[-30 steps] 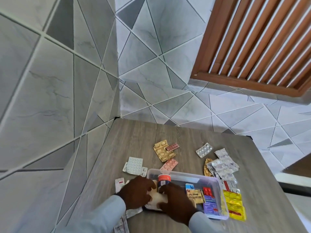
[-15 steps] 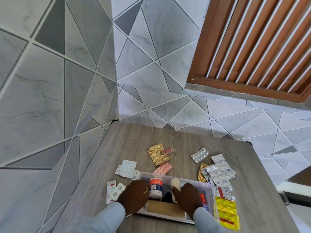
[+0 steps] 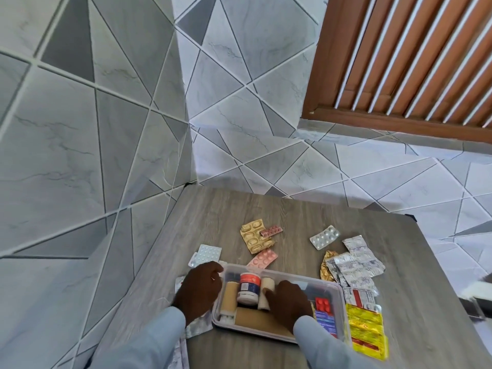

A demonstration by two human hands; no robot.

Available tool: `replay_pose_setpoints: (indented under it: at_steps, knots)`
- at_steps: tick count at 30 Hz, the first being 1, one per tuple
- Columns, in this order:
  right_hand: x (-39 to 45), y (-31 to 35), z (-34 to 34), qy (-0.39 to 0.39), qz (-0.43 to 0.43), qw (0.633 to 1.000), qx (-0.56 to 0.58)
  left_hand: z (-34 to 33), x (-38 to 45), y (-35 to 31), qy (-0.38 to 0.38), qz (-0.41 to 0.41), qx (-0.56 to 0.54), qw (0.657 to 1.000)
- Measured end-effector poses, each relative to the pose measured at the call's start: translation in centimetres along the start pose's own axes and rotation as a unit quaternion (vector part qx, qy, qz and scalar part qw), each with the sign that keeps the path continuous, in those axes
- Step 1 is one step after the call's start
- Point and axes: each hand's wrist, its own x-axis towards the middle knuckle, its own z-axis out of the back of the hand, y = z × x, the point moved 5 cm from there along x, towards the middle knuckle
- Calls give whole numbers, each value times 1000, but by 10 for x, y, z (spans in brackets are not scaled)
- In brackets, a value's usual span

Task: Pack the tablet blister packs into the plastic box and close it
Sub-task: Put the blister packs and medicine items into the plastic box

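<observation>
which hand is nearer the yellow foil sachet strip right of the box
Right. The right hand is inside the clear plastic box, towards the yellow foil sachet strip; the left hand is at the box's far left edge.

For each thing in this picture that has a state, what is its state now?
plastic box: open, no lid on it
white bottle: upright inside the box, capped
left hand: at the box's left wall, grip unclear
right hand: inside the box, touching the beige roll
pink blister pack: still on the table
yellow packs: outside the box, on its right
</observation>
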Motion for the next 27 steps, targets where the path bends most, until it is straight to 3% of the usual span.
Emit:
replay_pose_setpoints:
  at_steps: [3,7,10,13,18,23,27]
  knots:
    - [-3,18,13,-69,55,996,23,26,-1,42,-24,96,-7,995]
    - [-10,75,6,-36,178,980,76,40,-20,100,52,250,35,966]
    - [-19,115,-20,-8,257,964,62,25,-43,125,148,282,107,942]
    - [-27,149,-54,39,308,950,5,6,-57,131,141,287,118,940]
    - [-29,173,-91,107,279,951,-81,-8,-56,122,79,302,95,945]
    - [-38,168,-117,185,238,934,-192,-6,-47,119,82,292,27,953]
    - [-46,167,-127,211,210,935,-195,1,-43,114,47,265,-49,962]
